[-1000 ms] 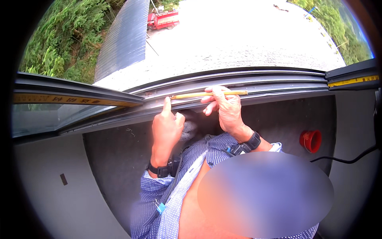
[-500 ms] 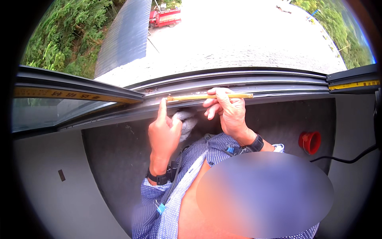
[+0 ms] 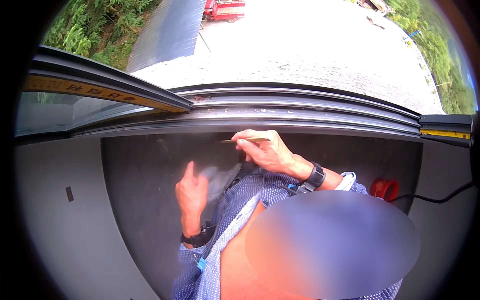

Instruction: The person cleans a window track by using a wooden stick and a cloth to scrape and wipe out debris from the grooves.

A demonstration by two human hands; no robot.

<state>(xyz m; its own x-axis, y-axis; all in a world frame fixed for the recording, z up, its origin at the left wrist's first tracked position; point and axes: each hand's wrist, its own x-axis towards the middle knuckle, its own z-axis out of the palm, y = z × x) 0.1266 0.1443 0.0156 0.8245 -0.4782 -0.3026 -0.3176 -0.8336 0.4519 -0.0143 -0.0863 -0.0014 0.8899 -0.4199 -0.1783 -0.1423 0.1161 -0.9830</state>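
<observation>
My right hand (image 3: 270,152) pinches a thin yellowish stick (image 3: 227,141) between thumb and fingers. The stick points left, just on the near side of the window track (image 3: 320,116), and does not touch it. Lower and to the left, my left hand (image 3: 192,195) has its index finger stretched out. Its other fingers are curled on a crumpled grey cloth (image 3: 216,182), which hangs to the right of that hand and is smeared by motion. Small pale bits of debris (image 3: 262,110) lie in the metal grooves of the track.
A dark-framed window sash (image 3: 110,85) crosses the left side of the opening. On the dark floor to the right stands a red bucket (image 3: 384,189), with a black cable (image 3: 435,200) beside it. Outside are a metal roof (image 3: 167,37), pale ground and a red truck (image 3: 225,11).
Both hands have drawn back from the track toward my body. The stick, which lay along the track, has come away from it and moved left. The view has shifted slightly.
</observation>
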